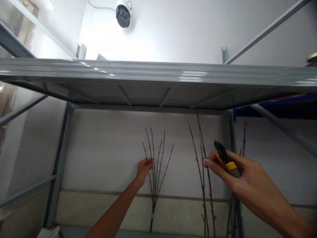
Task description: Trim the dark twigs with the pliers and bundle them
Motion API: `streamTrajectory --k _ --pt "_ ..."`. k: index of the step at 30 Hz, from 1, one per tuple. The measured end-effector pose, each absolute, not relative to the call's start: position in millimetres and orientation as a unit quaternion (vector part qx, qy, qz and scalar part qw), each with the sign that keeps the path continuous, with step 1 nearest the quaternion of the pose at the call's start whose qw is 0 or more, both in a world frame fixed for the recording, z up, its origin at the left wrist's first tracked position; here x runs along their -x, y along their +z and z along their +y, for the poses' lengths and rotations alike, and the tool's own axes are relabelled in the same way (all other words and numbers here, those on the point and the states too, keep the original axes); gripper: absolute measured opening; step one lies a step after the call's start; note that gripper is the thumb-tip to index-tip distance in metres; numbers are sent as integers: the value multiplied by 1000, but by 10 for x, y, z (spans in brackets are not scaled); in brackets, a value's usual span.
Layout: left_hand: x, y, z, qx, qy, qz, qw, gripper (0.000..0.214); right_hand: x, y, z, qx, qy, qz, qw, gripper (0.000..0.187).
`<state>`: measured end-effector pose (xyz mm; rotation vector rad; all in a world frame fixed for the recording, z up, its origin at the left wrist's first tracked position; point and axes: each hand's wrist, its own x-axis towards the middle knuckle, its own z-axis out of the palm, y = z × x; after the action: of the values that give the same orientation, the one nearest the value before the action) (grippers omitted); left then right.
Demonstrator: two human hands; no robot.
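My left hand (144, 169) reaches forward and pinches the thin stems of a small bare branch (156, 165) that stands upright under the shelf. My right hand (237, 178) is closer to me, on the right, closed round a pair of pruning shears (224, 157) with yellow and grey handles and a dark tip pointing up and left. Its fingertips are next to a taller bare branch (203, 172) that rises toward the shelf's underside; I cannot tell whether they touch it.
A grey metal shelf board (158, 77) spans the view overhead, held by grey uprights (61, 158). A white wall lies behind. A dome camera (123, 15) hangs on the wall above. More thin twigs (244, 135) stand by the right upright.
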<state>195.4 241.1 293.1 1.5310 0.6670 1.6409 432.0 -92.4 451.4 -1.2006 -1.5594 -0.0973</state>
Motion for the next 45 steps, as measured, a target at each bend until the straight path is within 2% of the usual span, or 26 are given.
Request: streamTrajectory --k 23,45 --pt "-2029 2949 2418 -576 667 249 403 25 -4329 4501 -915 506 -86 -666 541 44" --pt "-1895 2834 2335 -593 633 235 439 28 -4286 4474 -936 525 -113 -652 534 32"
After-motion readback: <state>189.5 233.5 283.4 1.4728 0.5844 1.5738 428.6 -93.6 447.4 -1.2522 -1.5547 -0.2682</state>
